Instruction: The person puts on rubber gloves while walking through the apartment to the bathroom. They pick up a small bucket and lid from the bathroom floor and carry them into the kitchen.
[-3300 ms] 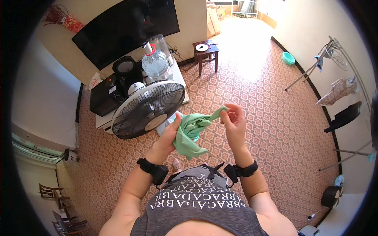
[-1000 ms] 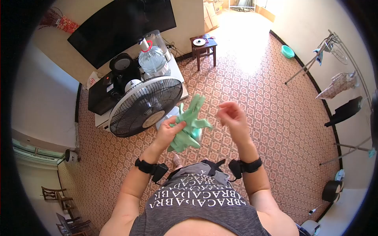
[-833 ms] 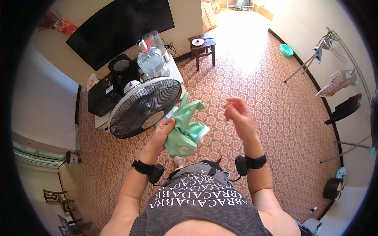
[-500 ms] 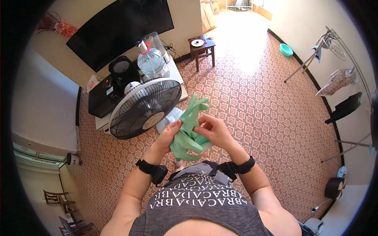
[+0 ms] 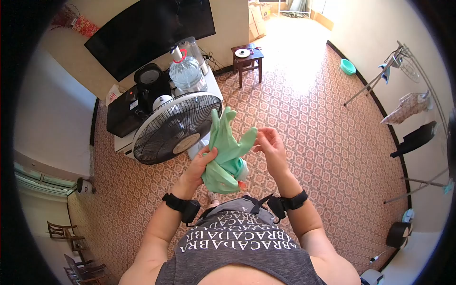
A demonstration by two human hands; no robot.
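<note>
A bundle of pale green rubber gloves [image 5: 222, 152] hangs in front of my torso, its fingers pointing up and to the right. My left hand [image 5: 199, 164] is closed around its left side, thumb on top. My right hand [image 5: 271, 145] pinches the tip of one glove finger, stretched out to the right; the exact contact is partly hidden. Low on the bundle's right side, a whitish edge and a small reddish-orange bit show, which I cannot identify.
A standing fan [image 5: 178, 128] is close beyond my left hand, before a low cabinet with a water bottle [image 5: 187, 73] and black speakers. Farther off are a wooden stool [image 5: 248, 57], a green basin [image 5: 347, 67] and a drying rack [image 5: 370, 85] along the right wall. Patterned tiles cover the floor.
My right hand has moved right and slightly up, from the middle of the gloves to a glove fingertip. That glove finger now stands out to the right. My left hand keeps its hold.
</note>
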